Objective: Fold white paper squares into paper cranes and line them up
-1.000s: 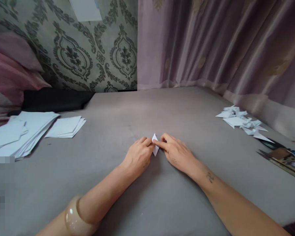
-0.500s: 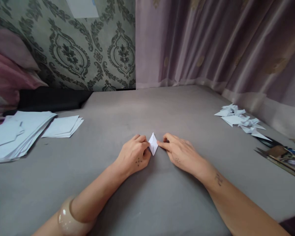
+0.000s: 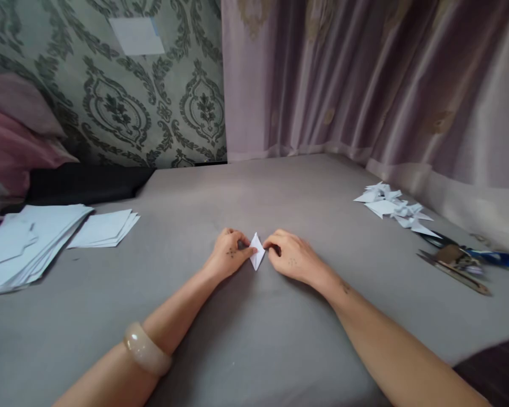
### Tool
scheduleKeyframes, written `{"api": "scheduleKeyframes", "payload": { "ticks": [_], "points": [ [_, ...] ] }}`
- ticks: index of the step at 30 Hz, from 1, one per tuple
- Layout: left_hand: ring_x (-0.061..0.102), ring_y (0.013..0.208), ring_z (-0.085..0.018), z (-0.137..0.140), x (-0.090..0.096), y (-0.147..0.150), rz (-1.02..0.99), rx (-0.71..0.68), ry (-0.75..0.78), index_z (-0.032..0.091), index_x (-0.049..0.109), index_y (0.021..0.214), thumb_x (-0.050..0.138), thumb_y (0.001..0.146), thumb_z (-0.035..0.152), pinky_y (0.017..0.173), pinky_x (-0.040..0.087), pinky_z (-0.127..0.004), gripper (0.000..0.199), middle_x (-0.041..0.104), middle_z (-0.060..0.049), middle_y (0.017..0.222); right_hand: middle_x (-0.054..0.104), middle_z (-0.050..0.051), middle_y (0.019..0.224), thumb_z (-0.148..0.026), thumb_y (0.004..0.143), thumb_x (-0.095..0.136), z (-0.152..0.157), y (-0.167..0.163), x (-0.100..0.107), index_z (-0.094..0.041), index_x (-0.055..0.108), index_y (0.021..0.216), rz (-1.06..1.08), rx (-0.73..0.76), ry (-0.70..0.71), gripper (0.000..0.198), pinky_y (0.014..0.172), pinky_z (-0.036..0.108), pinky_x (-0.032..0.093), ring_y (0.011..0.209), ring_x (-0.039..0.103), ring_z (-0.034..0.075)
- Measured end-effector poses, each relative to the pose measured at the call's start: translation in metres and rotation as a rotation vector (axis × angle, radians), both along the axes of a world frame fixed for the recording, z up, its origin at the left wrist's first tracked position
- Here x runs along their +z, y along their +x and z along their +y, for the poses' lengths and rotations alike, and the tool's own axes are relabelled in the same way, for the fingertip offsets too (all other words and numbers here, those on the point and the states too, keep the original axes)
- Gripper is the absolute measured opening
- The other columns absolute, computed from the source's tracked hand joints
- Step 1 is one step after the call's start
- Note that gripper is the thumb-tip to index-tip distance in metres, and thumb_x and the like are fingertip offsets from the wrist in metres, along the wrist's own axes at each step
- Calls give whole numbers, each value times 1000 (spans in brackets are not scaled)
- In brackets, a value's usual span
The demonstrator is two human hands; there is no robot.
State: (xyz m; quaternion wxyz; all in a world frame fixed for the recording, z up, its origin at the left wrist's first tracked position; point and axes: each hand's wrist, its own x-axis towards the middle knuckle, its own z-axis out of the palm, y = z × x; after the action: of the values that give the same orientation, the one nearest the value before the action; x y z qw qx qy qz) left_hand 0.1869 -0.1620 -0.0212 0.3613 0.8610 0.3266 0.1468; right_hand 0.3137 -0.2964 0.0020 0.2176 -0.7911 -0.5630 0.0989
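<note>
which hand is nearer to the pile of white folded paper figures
Right: the right hand is left of the white folded-paper pile; the left hand is farther left, beyond the small white paper diamond.

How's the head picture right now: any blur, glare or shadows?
Head view throughout: blue tool handle looks soft; small glint on the bangle; soft shadow on the grey surface beside the left forearm; creases on the folded paper hard to read.

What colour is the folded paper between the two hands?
The folded paper is white; it shows best in the head view.
</note>
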Motion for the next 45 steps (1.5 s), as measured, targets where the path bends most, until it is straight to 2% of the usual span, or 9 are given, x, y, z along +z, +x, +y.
{"api": "scheduleKeyframes", "payload": {
  "ticks": [6,10,14,16,22,27,31,35,45],
  "points": [
    [56,81,-18,-2,-3,-2,-126,-19,-60,17,67,70,69,67,30,76,44,-31,13,60,-6,93,67,5,97,-16,76,51,8,1,-9,-20,66,99,192,-111,74,27,74,27,43,81,61,16],
    [61,86,-18,-8,2,-10,-375,-28,-285,17,63,74,66,72,37,78,45,-29,20,66,-6,98,67,8,103,-14,71,56,10,3,-9,-16,59,114,521,-111,118,43,79,29,46,84,63,16],
    [61,89,-18,-18,16,-13,-572,-20,-301,17,61,77,66,75,35,81,45,-28,19,67,-6,101,66,9,109,-15,73,58,10,-1,1,-16,57,115,938,17,203,42,85,31,47,97,62,18],
    [60,88,-17,-21,21,-13,-662,-54,-325,17,60,76,67,75,33,81,45,-28,18,66,-6,99,67,7,107,-22,77,59,8,-6,7,-18,60,109,1007,85,289,32,87,32,46,98,62,19],
    [60,76,-13,-24,21,-12,-766,-8,-433,17,58,81,71,73,27,75,46,-26,18,65,-1,79,68,4,85,-37,77,64,8,-15,12,-18,67,91,887,1,483,24,77,30,47,79,61,16],
    [61,76,-13,-27,25,-11,-833,-43,-617,20,52,112,73,71,24,76,47,-27,47,67,1,78,66,2,76,-40,76,65,10,-17,10,-17,68,83,857,-72,513,24,68,27,45,70,58,14],
    [59,76,-13,-29,29,-12,-740,-9,-643,16,66,96,69,75,31,71,44,-24,26,68,-3,84,65,2,73,-40,76,65,10,-18,8,-17,69,81,835,-72,510,23,64,26,44,67,58,14],
    [53,66,-11,-26,25,-12,-717,22,-633,16,72,79,68,76,35,65,41,-23,20,66,-1,73,66,3,78,-39,77,65,10,-21,6,-18,67,88,784,-79,524,23,66,27,47,70,59,15],
    [55,74,-13,-21,20,-10,-763,81,-685,18,73,79,68,76,36,65,42,-23,18,68,-3,79,62,4,88,-22,85,56,9,-25,8,-21,65,90,329,-18,694,10,72,29,47,81,57,15]
  ]
}}
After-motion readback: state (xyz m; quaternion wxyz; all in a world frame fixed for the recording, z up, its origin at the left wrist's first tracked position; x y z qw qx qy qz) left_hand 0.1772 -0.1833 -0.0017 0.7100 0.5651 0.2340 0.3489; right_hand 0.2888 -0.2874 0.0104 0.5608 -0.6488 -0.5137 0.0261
